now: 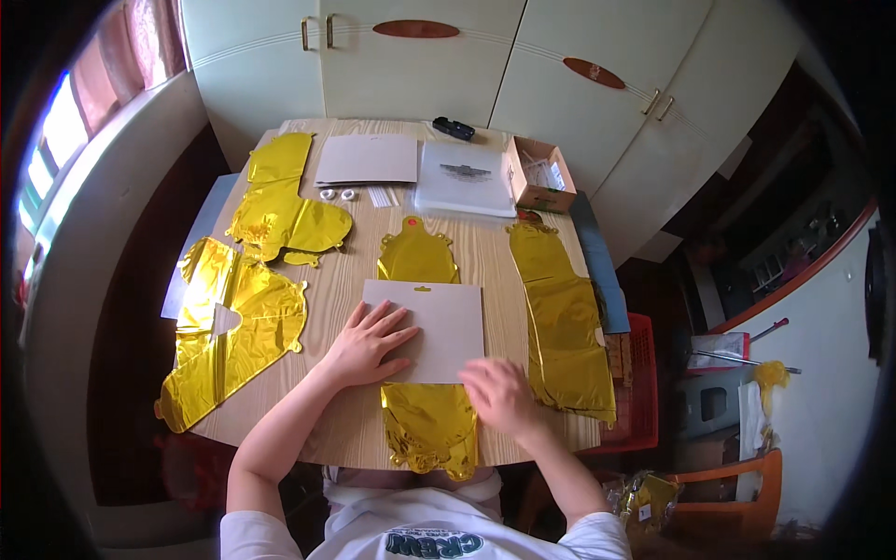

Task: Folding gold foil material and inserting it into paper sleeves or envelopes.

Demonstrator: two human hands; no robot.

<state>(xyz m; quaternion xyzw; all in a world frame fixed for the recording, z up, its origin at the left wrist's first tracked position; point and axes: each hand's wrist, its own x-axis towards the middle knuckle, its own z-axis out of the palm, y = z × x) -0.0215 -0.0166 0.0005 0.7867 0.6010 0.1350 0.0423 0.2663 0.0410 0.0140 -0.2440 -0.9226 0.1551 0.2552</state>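
The left hand (366,343) lies flat with its fingers (392,317) spread open on the left part of a grey card sheet (439,327), pressing it down. The right hand (499,394) is at the sheet's lower right corner; it is blurred, its fingers look loosely curled, and I cannot tell whether they grip the edge or only touch it. The sheet rests in the middle of the wooden table (341,280), laid across a flat gold foil balloon (417,257) whose top shows above the sheet and whose lower end hangs over the near table edge. To the right, just beside the sheet, lies a long gold foil balloon strip (563,322). To the left lies a large crumpled gold foil shape (238,331), and beyond it another gold foil piece (280,205) near the far left corner. At the far side of the table sit a second grey card (367,159), a clear plastic packet with white paper (465,177), an open cardboard box (539,175), a small black object (454,128), and two small white rings (337,195). Pale cupboard doors (420,65) stand behind the table, and a red crate (638,383) sits on the floor to the right.
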